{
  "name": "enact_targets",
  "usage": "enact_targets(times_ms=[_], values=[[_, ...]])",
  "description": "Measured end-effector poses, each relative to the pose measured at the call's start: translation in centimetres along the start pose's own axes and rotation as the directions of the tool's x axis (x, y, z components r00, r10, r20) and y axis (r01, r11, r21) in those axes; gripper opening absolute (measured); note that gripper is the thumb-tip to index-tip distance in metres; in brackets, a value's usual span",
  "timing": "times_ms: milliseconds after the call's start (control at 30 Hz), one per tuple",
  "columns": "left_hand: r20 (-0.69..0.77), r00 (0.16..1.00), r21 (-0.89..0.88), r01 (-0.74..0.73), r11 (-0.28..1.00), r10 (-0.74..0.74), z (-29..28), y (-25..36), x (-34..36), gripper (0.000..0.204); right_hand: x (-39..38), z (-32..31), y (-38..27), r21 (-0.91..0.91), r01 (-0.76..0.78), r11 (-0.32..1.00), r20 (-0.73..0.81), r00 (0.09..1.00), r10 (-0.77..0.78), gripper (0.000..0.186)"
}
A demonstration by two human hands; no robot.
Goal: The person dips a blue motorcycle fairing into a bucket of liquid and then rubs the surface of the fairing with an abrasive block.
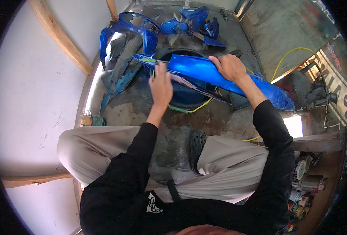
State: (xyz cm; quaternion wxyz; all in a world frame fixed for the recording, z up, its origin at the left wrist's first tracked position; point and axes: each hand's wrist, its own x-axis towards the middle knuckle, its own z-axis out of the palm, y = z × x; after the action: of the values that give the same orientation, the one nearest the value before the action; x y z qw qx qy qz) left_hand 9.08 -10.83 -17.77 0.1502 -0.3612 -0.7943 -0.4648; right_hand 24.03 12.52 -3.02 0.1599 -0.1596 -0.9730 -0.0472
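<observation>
A long glossy blue body panel (199, 68), shaped like motorcycle bodywork, is held slantwise above a dark round tub (181, 102). Its narrow left end carries a yellowish decal, and its right end slopes down toward the right side. My right hand (229, 68) grips the panel's upper edge, thumb and fingers over it. Beside the narrow left end is my left hand (161, 87), slightly blurred, fingers stretched toward the panel's lower edge; whether they touch it is hard to see. A dark, glossy strip (191, 84) runs along below the panel.
More blue body panels (187, 23) lie at the back, and a large curved one (146, 35) stands at back left. A yellow hose (200, 106) with a green end loops by the tub. Several cans (308, 183) crowd a shelf at right. A dark machine (307, 90) stands far right.
</observation>
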Motion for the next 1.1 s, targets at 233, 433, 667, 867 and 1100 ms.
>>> enact_targets(times_ms=[233,433,667,867,1100], values=[[0.220,0.928,-0.139,-0.274,0.952,0.299,0.5,7.4,-2.8,0.047,0.1,0.0,0.6,-0.010,0.004,1.000,0.005,1.000,-0.004,0.063],[0.037,0.999,0.035,0.028,0.999,-0.029,-1.2,-0.6,1.8,0.044,0.2,-0.6,-0.3,0.015,0.014,1.000,-0.001,1.000,-0.014,0.067],[0.054,0.959,-0.004,-0.277,0.961,0.277,1.2,6.5,-2.2,0.046,0.2,-0.2,0.5,-0.025,-0.021,0.999,0.046,0.999,0.022,0.072],[0.181,0.923,-0.128,-0.319,0.939,0.339,0.4,7.9,-2.5,0.043,0.2,-0.2,0.2,0.012,0.007,1.000,-0.035,0.999,-0.007,0.072],[0.073,0.990,0.022,0.118,0.993,-0.119,-2.0,-1.6,1.8,0.042,0.2,-0.3,-0.1,0.009,0.013,1.000,-0.016,1.000,-0.013,0.071]])
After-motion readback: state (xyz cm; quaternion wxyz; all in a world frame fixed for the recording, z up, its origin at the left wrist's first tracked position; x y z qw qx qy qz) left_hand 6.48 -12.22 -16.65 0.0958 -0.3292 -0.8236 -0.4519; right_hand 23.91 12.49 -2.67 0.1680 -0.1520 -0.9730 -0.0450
